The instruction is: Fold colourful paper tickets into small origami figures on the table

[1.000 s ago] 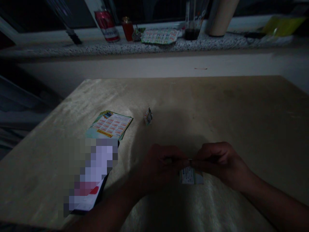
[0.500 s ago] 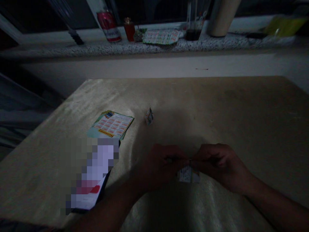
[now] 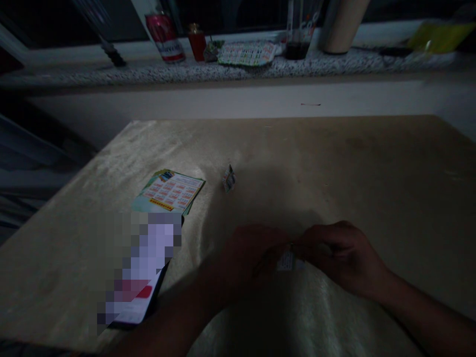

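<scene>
A small piece of printed paper (image 3: 285, 261) is pinched between both hands above the table. My left hand (image 3: 247, 255) grips its left side, with fingers closed and mostly in shadow. My right hand (image 3: 336, 253) pinches the other side between thumb and fingers. Most of the paper is covered by the fingers, and its folds are too dark to make out. Beyond the hands, a small folded printed paper (image 3: 228, 179) stands on the table. To its left lies a stack of printed calendar cards (image 3: 173, 191).
A smartphone (image 3: 137, 302) with a lit, partly blurred screen lies at the left on the pale table cover (image 3: 334, 163). On the granite sill (image 3: 141, 74) stand a red can (image 3: 165, 37), a small red bottle (image 3: 197, 43), a patterned packet (image 3: 247, 53) and a glass with dark liquid (image 3: 297, 44).
My left hand has rolled slightly over the paper, and less of the paper shows beneath the fingers. My right hand has barely moved. The view has shifted slightly.
</scene>
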The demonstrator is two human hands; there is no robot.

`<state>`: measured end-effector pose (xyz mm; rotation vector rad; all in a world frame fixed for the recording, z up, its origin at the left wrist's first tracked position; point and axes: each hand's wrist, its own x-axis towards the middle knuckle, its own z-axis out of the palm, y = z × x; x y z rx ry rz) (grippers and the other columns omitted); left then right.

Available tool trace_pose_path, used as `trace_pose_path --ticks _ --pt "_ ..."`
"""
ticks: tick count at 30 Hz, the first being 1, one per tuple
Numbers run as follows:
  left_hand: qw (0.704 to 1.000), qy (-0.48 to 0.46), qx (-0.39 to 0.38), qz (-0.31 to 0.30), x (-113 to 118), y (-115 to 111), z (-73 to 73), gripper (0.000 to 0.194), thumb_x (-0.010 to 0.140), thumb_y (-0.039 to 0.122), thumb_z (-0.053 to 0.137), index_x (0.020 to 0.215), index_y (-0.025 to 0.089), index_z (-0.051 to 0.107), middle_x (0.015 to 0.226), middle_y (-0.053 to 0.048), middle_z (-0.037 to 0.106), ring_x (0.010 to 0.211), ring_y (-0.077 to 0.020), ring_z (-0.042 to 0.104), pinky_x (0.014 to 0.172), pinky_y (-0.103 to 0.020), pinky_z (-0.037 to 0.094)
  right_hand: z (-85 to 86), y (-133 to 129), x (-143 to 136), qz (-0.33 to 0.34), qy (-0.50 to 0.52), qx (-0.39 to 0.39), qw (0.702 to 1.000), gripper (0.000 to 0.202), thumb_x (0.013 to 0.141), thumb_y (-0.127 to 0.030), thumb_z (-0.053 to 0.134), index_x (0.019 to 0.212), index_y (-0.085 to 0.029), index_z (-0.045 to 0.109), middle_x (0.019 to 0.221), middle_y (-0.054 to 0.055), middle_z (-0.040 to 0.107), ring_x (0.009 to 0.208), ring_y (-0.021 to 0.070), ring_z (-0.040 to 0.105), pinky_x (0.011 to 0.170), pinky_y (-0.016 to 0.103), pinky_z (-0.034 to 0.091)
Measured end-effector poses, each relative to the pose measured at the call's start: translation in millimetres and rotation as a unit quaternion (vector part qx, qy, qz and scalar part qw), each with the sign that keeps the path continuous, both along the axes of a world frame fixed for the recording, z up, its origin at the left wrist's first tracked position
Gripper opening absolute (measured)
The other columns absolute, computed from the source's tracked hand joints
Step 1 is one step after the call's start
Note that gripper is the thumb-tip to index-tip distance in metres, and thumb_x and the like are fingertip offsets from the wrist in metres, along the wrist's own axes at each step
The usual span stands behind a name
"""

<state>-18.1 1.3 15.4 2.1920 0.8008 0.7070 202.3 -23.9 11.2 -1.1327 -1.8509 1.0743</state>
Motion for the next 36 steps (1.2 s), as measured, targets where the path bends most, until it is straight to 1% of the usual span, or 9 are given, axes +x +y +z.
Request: trace_pose_path --ticks 2,7,12,15,17,20,26,30,36 --pt "1.000 -0.005 -0.019 0.004 0.3 0.1 1.5 0.019 0.099 0.019 0.052 0.097 0.017 0.071 0.081 -0.001 0.073 0.072 -0.0130 0.066 0.069 -0.024 0.046 1.6 0.1 0.3 0.003 0.000 -0.010 1.000 0.019 0.093 -0.026 0.067 0.078 -0.018 0.075 0.063 0.002 0.069 0.052 0.0112 0.059 0.046 0.023 0.040" --pt "0.979 -0.031 -0.190 0.071 2.6 3.7 4.9 0.014 0.094 0.025 0.063 0.095 0.019 0.076 0.081 0.000 0.077 0.072 -0.0135 0.070 0.065 -0.021 0.049 2.0 2.8 -0.3 -0.033 0.025 -0.040 0.998 0.019 0.090 -0.029 0.070 0.076 -0.018 0.074 0.065 0.003 0.071 0.056 0.0135 0.062 0.049 0.024 0.046" --pt "0.966 -0.051 -0.241 0.082 2.9 7.1 1.9 0.014 0.091 0.027 0.067 0.088 0.018 0.077 0.077 -0.001 0.076 0.072 -0.0143 0.070 0.065 -0.022 0.050 1.5 5.0 -1.4 -0.044 0.043 -0.055 0.997 0.019 0.089 -0.029 0.071 0.074 -0.018 0.072 0.064 0.002 0.068 0.055 0.0123 0.060 0.048 0.023 0.046" --pt "0.955 -0.044 -0.278 0.096 2.9 8.4 -0.8 0.015 0.091 0.029 0.068 0.096 0.017 0.075 0.084 -0.002 0.078 0.077 -0.0166 0.073 0.067 -0.024 0.053 -0.8 5.4 -0.2 -0.046 0.009 -0.063 0.997 0.023 0.089 -0.033 0.070 0.072 -0.018 0.069 0.064 0.001 0.066 0.055 0.0126 0.058 0.049 0.024 0.045" --pt "0.961 -0.007 -0.257 0.102 2.2 9.3 -2.9 0.021 0.091 0.031 0.069 0.107 0.019 0.072 0.089 -0.003 0.079 0.081 -0.0181 0.074 0.071 -0.026 0.053 -3.9 5.8 1.1 -0.039 -0.025 -0.075 0.996 0.023 0.091 -0.035 0.068 0.074 -0.018 0.069 0.066 0.002 0.067 0.057 0.0137 0.059 0.049 0.025 0.044" --pt "0.982 0.082 -0.134 0.108 0.9 10.2 -7.0 0.021 0.092 0.030 0.068 0.109 0.018 0.070 0.093 -0.004 0.077 0.086 -0.0203 0.071 0.077 -0.031 0.052 -8.3 8.1 2.5 -0.025 -0.083 -0.058 0.995 0.018 0.093 -0.031 0.064 0.083 -0.018 0.071 0.071 0.003 0.068 0.060 0.0155 0.061 0.052 0.027 0.044" --pt "0.987 0.141 0.052 0.050 1.5 9.7 -12.3 0.008 0.095 0.022 0.062 0.099 0.018 0.068 0.101 -0.006 0.069 0.097 -0.0225 0.060 0.088 -0.036 0.048 -11.0 16.5 1.9 -0.010 -0.215 0.134 0.967 0.005 0.092 -0.021 0.068 0.091 -0.019 0.072 0.081 0.005 0.070 0.080 0.0211 0.063 0.077 0.037 0.048" --pt "0.981 0.171 0.091 0.006 2.8 9.0 -11.6 0.010 0.097 0.022 0.061 0.097 0.016 0.068 0.105 -0.007 0.066 0.103 -0.0229 0.057 0.095 -0.037 0.046 -14.4 17.3 1.6 -0.010 -0.243 0.151 0.958 0.008 0.092 -0.022 0.069 0.099 -0.020 0.071 0.089 0.005 0.070 0.088 0.0235 0.062 0.082 0.039 0.047" --pt "0.975 0.205 0.086 0.004 3.5 8.0 -6.9 0.010 0.096 0.022 0.061 0.098 0.017 0.070 0.107 -0.006 0.066 0.103 -0.0234 0.056 0.096 -0.039 0.044 -15.5 14.2 -0.4 -0.019 -0.264 0.138 0.955 0.009 0.092 -0.024 0.068 0.100 -0.020 0.069 0.092 0.006 0.069 0.091 0.0251 0.061 0.083 0.041 0.045"
